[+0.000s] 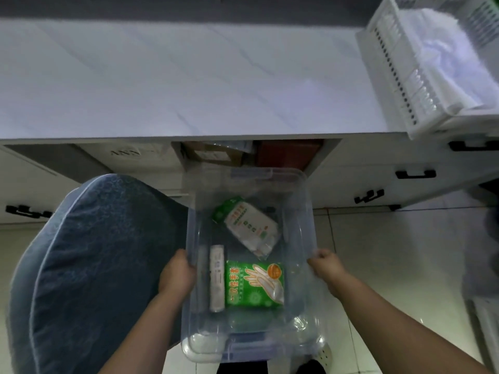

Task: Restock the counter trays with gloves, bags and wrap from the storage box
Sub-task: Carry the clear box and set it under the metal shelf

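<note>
Gripping storage box (297,201) at opposite rims with left hand (176,276) and right hand (326,265), fingers (320,255) curled over edges. Held low before counter (175,76), with glove pack (255,286), bag pack (247,228), wrap box (216,282) inside. Next, likely: lifting level onto counter near tray (391,76).

The clear storage box (303,211) is open on top, its side rims gripped by the left hand (176,276) and right hand (326,265). Between the hands a green glove pack (255,286) lies flat, with a narrow white box (216,282) just beside it toward the left hand. A white-green packet (248,225) lies tilted beyond them.
</note>
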Tool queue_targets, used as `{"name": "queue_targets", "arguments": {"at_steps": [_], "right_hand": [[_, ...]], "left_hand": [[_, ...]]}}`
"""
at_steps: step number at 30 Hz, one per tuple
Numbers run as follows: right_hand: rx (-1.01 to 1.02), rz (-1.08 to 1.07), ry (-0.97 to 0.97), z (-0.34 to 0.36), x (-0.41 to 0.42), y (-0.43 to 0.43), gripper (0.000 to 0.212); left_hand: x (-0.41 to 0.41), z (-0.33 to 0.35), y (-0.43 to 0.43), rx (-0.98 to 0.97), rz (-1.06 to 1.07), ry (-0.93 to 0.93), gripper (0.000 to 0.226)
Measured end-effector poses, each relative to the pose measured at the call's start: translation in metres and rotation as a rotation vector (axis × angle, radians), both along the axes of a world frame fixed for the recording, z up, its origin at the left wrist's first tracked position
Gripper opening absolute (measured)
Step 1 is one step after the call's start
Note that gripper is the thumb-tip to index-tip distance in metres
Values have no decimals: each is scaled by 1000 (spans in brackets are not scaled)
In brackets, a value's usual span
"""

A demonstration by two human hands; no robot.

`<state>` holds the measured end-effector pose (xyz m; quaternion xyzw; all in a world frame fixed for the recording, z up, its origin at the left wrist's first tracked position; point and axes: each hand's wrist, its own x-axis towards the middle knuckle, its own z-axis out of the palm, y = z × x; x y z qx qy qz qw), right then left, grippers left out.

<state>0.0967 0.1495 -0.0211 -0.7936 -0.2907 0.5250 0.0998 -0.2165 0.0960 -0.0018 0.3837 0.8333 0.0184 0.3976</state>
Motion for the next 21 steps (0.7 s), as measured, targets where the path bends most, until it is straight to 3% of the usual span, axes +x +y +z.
{"name": "queue_targets", "arguments": {"at_steps": [5,12,21], "right_hand": [[14,-80,36,5,35,-27,25],[41,-202,-22,30,128,-78,14],[131,-325,-32,54,306,-160,12]], "left_hand": [[28,10,-5,-2,-59,3,14],[114,23,-9,2,-203,-6,11],[294,52,-33,117,-417,40,7]]}}
